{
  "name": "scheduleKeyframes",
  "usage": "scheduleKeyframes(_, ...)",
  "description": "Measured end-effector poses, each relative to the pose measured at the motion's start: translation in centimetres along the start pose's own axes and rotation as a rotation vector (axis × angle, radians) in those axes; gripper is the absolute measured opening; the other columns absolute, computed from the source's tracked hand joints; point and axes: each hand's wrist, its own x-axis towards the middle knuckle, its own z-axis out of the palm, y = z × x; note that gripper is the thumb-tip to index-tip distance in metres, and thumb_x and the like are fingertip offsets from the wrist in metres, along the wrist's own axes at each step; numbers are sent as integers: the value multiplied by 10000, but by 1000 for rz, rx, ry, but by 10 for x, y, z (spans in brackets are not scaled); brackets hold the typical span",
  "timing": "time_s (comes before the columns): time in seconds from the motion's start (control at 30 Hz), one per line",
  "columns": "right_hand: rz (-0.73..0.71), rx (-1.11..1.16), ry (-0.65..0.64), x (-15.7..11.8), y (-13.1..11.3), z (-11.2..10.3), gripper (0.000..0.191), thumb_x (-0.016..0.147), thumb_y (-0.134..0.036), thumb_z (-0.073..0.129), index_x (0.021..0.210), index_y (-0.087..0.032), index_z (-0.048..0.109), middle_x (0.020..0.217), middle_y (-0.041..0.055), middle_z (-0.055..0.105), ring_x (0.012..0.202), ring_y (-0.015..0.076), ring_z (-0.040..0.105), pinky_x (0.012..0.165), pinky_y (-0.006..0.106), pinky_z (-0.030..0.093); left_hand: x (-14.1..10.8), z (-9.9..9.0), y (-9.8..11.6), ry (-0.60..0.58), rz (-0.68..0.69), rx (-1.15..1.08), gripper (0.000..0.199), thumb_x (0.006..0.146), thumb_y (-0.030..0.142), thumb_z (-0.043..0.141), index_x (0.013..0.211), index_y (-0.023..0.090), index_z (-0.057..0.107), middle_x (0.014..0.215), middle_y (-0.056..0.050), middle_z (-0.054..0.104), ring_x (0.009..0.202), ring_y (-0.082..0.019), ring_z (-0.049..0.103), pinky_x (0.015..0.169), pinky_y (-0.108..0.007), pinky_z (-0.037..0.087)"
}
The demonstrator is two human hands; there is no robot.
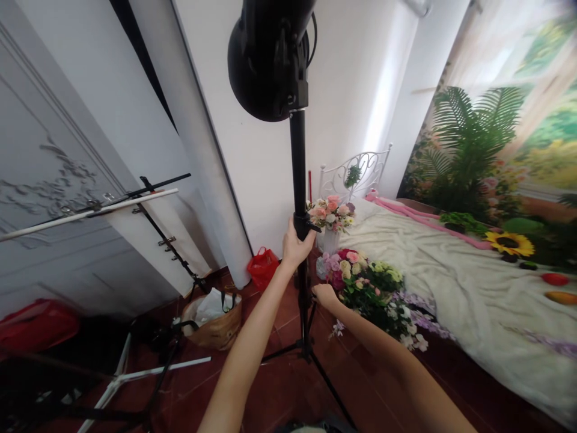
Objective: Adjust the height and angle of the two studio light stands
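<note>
In the head view, one black light stand (298, 162) bearing one lamp (265, 72) rises upright between two hands: the left hand (297, 245), fingers wrapped around its column; the right hand (325, 296), curled lower down, its hold unclear; one bed (406, 234), one sunflower (509, 243), red floor tiles (356, 379), white wall (265, 174)

Solid black on studio lamp (259, 78) and light stand (298, 156); bright red on plastic bag (262, 269); tan with black handles (233, 300) on basket (219, 332); dark red, gridded with paler lines, on floor tiles (279, 385). White on headboard (321, 180) and vase (330, 242), peach and white on bouquet (332, 207). Plain cream on blanket (473, 294), pink on cloth (471, 238) along its far edge, yellow around dark brown on sunflower (509, 243) beside same edge.
</note>
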Motion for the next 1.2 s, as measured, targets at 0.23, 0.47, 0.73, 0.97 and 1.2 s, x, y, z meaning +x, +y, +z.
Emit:
scheduleKeyframes(0.23,-2,42,87,-5,1,24,288,948,-291,356,1033,-168,603,929,132,693,899,219,658,752,271,454,-1,2,-6,4,2,24,340,749,305,620,1043,184,499,753,5,580,650,-118,548,625,-218,424)
scheduleKeyframes(0.47,-44,99,144,-12,7,53,401,940,-216,319,1335,-153,349,1017,135,663,882,211,657,680,252,463,-24,8,-31,-5,-60,39,332,748,319,626,1024,191,492,795,-11,595,677,-124,553,648,-232,446)
scheduleKeyframes(0.73,24,276,195,-17,-2,63,531,900,-238,377,1410,-166,251,1300,160,492,1013,220,610,715,257,472,-70,12,-65,-50,-194,88,293,753,337,610,968,183,483,738,-2,590,620,-118,555,607,-228,447)
scheduleKeyframes(0.97,66,296,65,-22,-1,52,610,874,-214,396,1443,-167,180,1220,165,556,1007,228,615,776,269,452,-103,24,-100,-27,-310,-96,223,660,215,625,850,181,513,742,3,584,638,-106,546,623,-220,459)
scheduleKeyframes(1.2,84,281,59,-26,-2,48,619,860,-191,381,1442,-169,169,1163,157,595,911,221,652,725,262,456,-120,34,-124,21,-450,-141,174,590,192,659,643,157,497,616,23,539,574,-99,502,558,-221,431)
